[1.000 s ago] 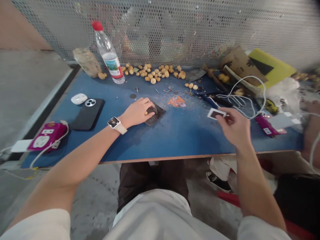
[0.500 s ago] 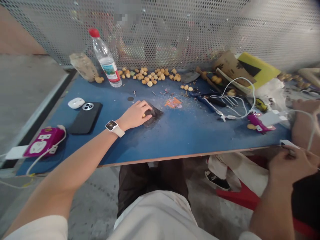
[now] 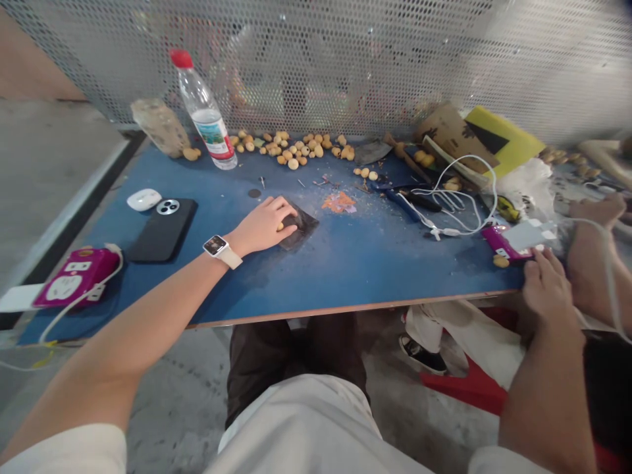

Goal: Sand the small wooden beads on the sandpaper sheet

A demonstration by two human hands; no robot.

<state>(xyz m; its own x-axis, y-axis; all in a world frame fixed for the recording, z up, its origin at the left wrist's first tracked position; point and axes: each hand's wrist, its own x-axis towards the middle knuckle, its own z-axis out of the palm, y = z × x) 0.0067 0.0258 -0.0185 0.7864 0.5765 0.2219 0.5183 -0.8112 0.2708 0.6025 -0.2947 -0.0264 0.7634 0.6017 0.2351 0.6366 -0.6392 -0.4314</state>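
A blue table [image 3: 385, 270] runs along a perforated metal panel [image 3: 296, 72], a red-capped bottle [image 3: 213, 135] standing near the panel and a dark phone [image 3: 160, 237] lying toward the left end. The person's two hands are well apart at the work surface. The left hand [image 3: 264, 225], palm down toward the middle of the table, is closed in a loose cup, fingers bent over a nut, thumb tucked along the near side. The right hand [image 3: 547, 284], at the table's front edge, has its fingers stretched forward and slightly parted, tips at the near edge of a power strip [image 3: 495, 241]; the exact contact is too small to make out. A co-worker's hand [image 3: 600, 209] rests beyond it. The strip, magenta with white sockets, lies with its long axis from left to right, the right end angled toward the front edge, a white charger [image 3: 528, 233] over its top. Beneath the left hand lies a dark sheet [image 3: 307, 228], one corner pointing right; its long axis is hidden under the fingers. The sheet looks flat, grey-black and scuffed. The nut [image 3: 280, 226] shows only as a yellow sliver beside the thumb, its direction concealed.
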